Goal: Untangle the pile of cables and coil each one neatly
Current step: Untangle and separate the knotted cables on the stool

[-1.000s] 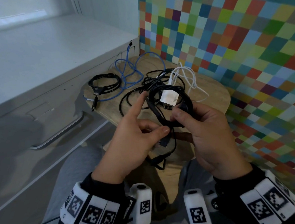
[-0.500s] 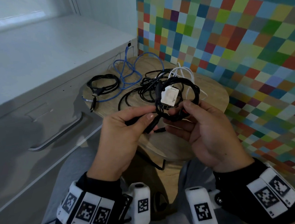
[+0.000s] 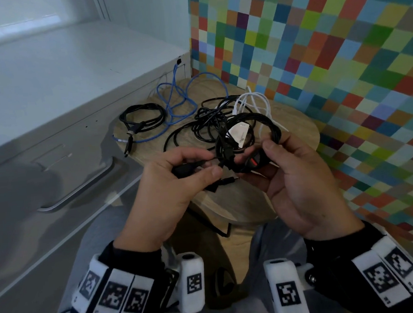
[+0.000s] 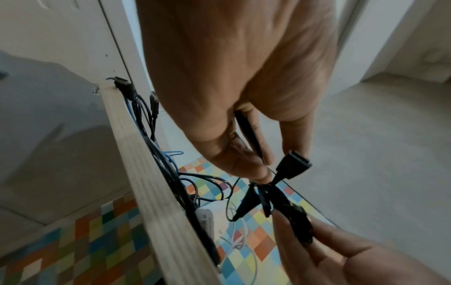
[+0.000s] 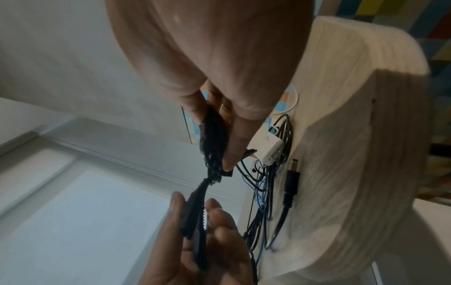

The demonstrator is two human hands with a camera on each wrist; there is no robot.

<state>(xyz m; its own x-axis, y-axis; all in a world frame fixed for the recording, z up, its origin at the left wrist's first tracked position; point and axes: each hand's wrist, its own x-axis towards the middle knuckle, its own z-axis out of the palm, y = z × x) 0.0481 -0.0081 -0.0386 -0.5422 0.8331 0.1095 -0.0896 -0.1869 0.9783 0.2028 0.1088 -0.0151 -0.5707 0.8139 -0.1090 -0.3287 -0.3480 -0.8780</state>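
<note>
My right hand (image 3: 285, 165) grips a coiled black cable (image 3: 252, 120) with a white tag, held above the round wooden table (image 3: 294, 129). My left hand (image 3: 189, 167) pinches that cable's loose end near its plug (image 4: 292, 164), just left of the coil. In the right wrist view the coil (image 5: 213, 135) sits between my right thumb and fingers. On the table lie a tangle of black cables (image 3: 198, 129), a white cable (image 3: 255, 98), a loose blue cable (image 3: 176, 97) and a coiled black cable (image 3: 140, 117) at the left.
A white cabinet (image 3: 49, 119) with a metal drawer handle (image 3: 79, 188) stands close on the left. A wall of coloured squares (image 3: 340, 47) rises right behind the table. A black barrel plug (image 5: 291, 179) lies on the table's near part.
Both hands have lifted the coil toward the table top. My left hand has drawn the loose cable end out to the left, and the coil has turned more upright in my right hand.
</note>
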